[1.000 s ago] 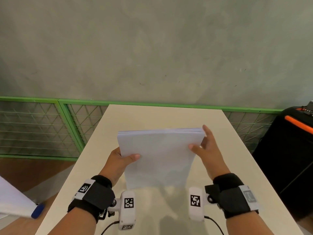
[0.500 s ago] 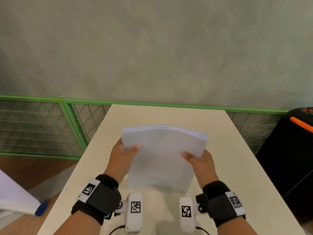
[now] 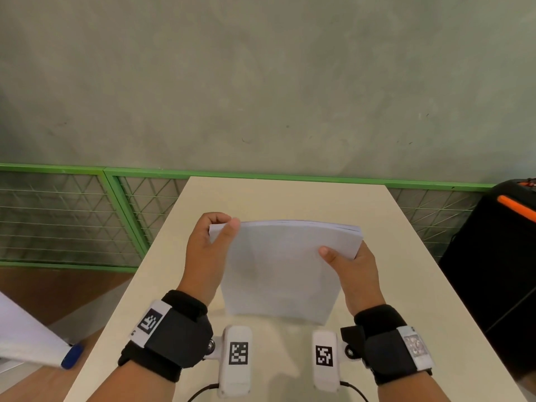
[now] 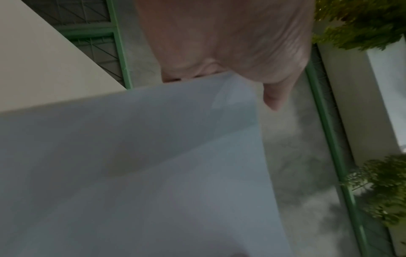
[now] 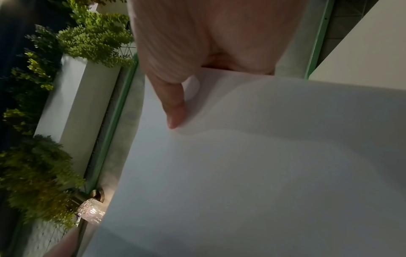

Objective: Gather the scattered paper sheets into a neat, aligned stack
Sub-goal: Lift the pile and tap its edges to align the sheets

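A stack of white paper sheets [image 3: 281,268] stands nearly upright on its lower edge on the beige table [image 3: 412,285], bowed slightly. My left hand [image 3: 208,250] grips its top left corner, thumb in front and fingers curled behind. My right hand [image 3: 352,265] holds the right edge below the top corner, thumb on the front face. In the left wrist view the paper stack [image 4: 153,173] fills the lower frame under my left hand [image 4: 230,57]. The right wrist view shows the paper stack [image 5: 252,173] with my thumb [image 5: 173,111] pressed on it.
A green wire-mesh railing [image 3: 87,216] runs behind the table below a grey wall. A black case with an orange stripe [image 3: 499,256] stands at the right. At lower left a white sheet [image 3: 26,340] and a blue object [image 3: 72,356] stick into view.
My left hand slid up the left edge to the top corner. My right hand went from the top right corner down the right edge. The stack's top edge has tilted and bowed.
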Action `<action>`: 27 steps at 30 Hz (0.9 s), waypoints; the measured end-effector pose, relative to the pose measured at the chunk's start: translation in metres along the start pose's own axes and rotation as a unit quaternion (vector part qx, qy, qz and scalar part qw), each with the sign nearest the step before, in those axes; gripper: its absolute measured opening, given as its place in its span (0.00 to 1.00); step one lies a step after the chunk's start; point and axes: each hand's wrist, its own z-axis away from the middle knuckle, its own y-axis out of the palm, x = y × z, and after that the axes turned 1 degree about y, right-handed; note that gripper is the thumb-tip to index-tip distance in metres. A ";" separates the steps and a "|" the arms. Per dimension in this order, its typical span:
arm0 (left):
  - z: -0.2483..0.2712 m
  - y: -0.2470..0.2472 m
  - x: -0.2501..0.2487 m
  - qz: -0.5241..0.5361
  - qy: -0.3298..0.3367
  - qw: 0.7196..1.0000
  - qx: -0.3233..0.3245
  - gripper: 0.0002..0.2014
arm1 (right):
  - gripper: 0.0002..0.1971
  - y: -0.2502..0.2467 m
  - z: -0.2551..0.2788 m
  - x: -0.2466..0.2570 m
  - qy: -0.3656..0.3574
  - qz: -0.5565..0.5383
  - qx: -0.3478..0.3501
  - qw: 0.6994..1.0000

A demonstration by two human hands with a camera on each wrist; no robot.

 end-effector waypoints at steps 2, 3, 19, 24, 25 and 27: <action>-0.003 0.004 -0.003 0.009 -0.013 1.000 -0.021 0.11 | 0.16 -0.001 0.001 -0.002 0.004 -0.005 0.005 1.000; -0.003 0.006 -0.005 0.013 -0.021 0.999 -0.031 0.11 | 0.17 -0.001 0.001 -0.003 0.009 -0.006 0.008 1.000; -0.001 0.003 -0.007 0.023 -0.021 0.999 0.009 0.07 | 0.13 -0.008 0.007 -0.010 0.065 0.012 0.034 0.997; 0.004 -0.006 0.012 -0.009 -0.026 0.999 0.040 0.22 | 0.09 -0.005 0.000 0.017 -0.021 0.013 0.036 0.999; 0.005 -0.007 0.015 -0.016 -0.034 0.999 0.039 0.21 | 0.10 -0.005 -0.001 0.022 -0.037 0.021 0.038 0.998; 0.006 -0.008 0.020 -0.025 -0.048 0.998 0.035 0.14 | 0.10 -0.004 -0.002 0.026 -0.059 0.045 0.033 0.997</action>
